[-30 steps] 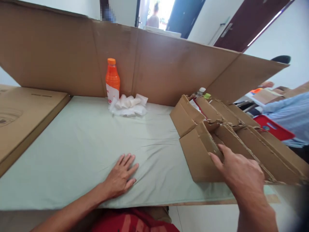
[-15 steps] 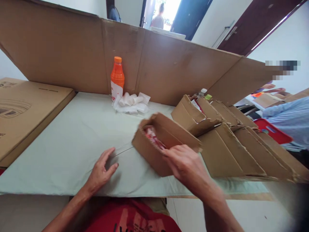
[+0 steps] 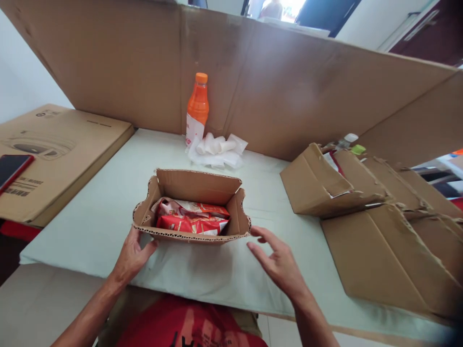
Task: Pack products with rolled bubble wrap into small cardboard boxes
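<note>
An open cardboard box (image 3: 197, 185) sits in front of me on the pale green table cover (image 3: 108, 212). Inside it lie red and white snack packets (image 3: 191, 219). My left hand (image 3: 132, 255) touches the box's near left corner, thumb up against the wall. My right hand (image 3: 277, 260) hovers just right of the box with fingers spread, holding nothing.
An orange bottle (image 3: 197, 108) and a heap of white wrappers (image 3: 219, 149) stand at the back by a tall cardboard screen (image 3: 289, 82). More torn cardboard boxes (image 3: 379, 212) lie to the right. A flat carton (image 3: 54, 154) with a phone (image 3: 10, 166) lies left.
The box was pulled from the right-hand row to the middle and set upright, open side up. My right hand let go of it; my left hand moved to its corner.
</note>
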Motion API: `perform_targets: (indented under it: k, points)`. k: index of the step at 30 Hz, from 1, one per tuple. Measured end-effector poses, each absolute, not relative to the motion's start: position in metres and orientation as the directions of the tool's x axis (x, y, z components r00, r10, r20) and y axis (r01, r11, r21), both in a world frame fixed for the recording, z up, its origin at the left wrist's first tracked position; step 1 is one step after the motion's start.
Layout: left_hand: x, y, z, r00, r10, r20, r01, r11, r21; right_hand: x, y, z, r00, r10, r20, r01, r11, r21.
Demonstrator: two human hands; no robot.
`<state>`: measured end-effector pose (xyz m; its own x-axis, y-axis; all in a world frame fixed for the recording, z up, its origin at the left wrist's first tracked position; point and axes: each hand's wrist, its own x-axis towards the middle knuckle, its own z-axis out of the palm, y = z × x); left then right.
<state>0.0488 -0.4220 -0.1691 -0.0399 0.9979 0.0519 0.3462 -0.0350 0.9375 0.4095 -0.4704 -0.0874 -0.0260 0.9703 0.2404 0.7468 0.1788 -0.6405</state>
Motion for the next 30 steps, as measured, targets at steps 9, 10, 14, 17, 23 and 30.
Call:
perform_targets:
  k: [9, 10, 14, 17, 23, 30]
  points:
    - [0.062, -0.415, -0.176, -0.034, 0.999, -0.033, 0.363, 0.043, 0.931, 0.365, -0.455, -0.141, -0.054, 0.978, 0.200, 0.621, 0.190, -0.761]
    - [0.061, -0.413, -0.177, -0.047, 0.998, -0.035, 0.349, 0.049, 0.936, 0.364, -0.452, -0.142, -0.051, 0.980, 0.195, 0.616, 0.184, -0.766]
    - [0.050, -0.391, -0.180, -0.135, 0.989, -0.056, 0.247, 0.088, 0.965, 0.356, -0.427, -0.142, -0.086, 0.990, 0.113, 0.583, 0.142, -0.800]
    - [0.041, -0.362, -0.178, -0.213, 0.974, -0.075, 0.173, 0.114, 0.978, 0.341, -0.395, -0.145, -0.131, 0.989, 0.068, 0.529, 0.128, -0.839]
    - [0.036, -0.324, -0.178, -0.385, 0.923, -0.017, 0.022, 0.027, 0.999, 0.318, -0.347, -0.161, -0.231, 0.961, 0.152, 0.353, 0.229, -0.907]
    - [0.040, -0.328, -0.192, -0.456, 0.889, -0.047, 0.006, 0.056, 0.998, 0.369, -0.319, -0.175, -0.118, 0.961, 0.249, 0.477, 0.275, -0.835]
